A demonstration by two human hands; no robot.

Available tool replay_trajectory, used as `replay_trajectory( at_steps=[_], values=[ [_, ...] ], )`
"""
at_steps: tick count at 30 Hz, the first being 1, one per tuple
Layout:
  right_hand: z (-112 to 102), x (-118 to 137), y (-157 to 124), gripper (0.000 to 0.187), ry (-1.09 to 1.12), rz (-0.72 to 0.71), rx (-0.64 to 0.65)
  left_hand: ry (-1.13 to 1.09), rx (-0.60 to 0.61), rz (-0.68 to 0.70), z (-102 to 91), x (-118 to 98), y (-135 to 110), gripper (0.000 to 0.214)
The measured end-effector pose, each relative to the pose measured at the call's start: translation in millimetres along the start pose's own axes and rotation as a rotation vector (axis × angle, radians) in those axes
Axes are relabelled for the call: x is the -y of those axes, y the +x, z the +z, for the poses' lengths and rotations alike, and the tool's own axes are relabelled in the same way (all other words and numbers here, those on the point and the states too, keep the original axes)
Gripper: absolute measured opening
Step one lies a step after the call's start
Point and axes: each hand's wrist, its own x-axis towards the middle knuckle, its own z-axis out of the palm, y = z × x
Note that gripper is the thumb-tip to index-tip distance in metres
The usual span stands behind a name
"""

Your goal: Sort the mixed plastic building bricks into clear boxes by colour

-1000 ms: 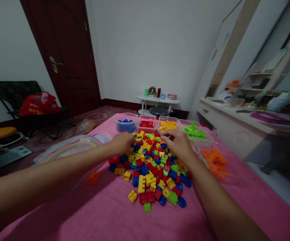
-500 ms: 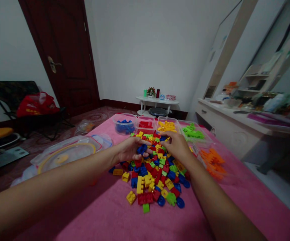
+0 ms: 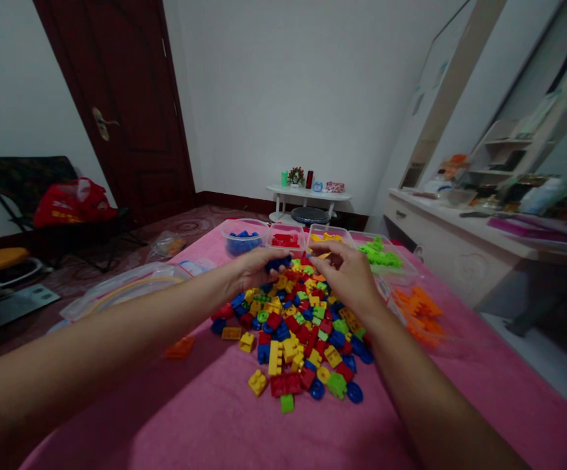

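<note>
My left hand (image 3: pixel 251 269) is curled over the heap with a dark blue toy brick (image 3: pixel 278 264) in its fingers. Just to its right is my right hand (image 3: pixel 346 271), thumb and fingertips drawn together. A small bit of blue may show at those fingertips, but I cannot make out what it is. Beneath both hands spreads a heap of mixed plastic building bricks (image 3: pixel 291 349), red, yellow, blue and green, on a pink cloth (image 3: pixel 205 418). Behind the hands, a round clear tub (image 3: pixel 225 240) holds blue bricks, and a clear box (image 3: pixel 287 230) holds red ones.
Yellow pieces (image 3: pixel 326 237), green pieces (image 3: pixel 379 253) and orange pieces (image 3: pixel 418 313) lie in clear boxes at the back and right. Clear lids (image 3: pixel 117 294) are stacked on the left. An orange piece (image 3: pixel 180 347) lies by my left forearm. A cluttered dresser (image 3: pixel 450 241) stands at right.
My left hand has risen away from the heap with the blue brick, its fingers curling closer around it. My right hand has lifted slightly, its fingers pinching together.
</note>
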Motion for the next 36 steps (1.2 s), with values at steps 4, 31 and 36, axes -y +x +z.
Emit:
replay_trajectory(
  at_steps=[4, 31, 36],
  values=[
    [-2.6, -0.7, 1.2, 0.023, 0.003, 0.031, -0.019, 0.309, -0.318, 0.359, -37.7, -46.5, 41.5, 0.015],
    [32.6, -18.7, -28.2, 0.047, -0.516, -0.073, 0.503, 1.695, -0.264, 0.246, 12.0, 8.0, 4.9, 0.028],
    [33.2, -17.2, -26.8, 0.04, -0.606, -0.033, 0.493, 1.672, -0.281, 0.287, 0.9, 14.3, 14.5, 0.029]
  ],
)
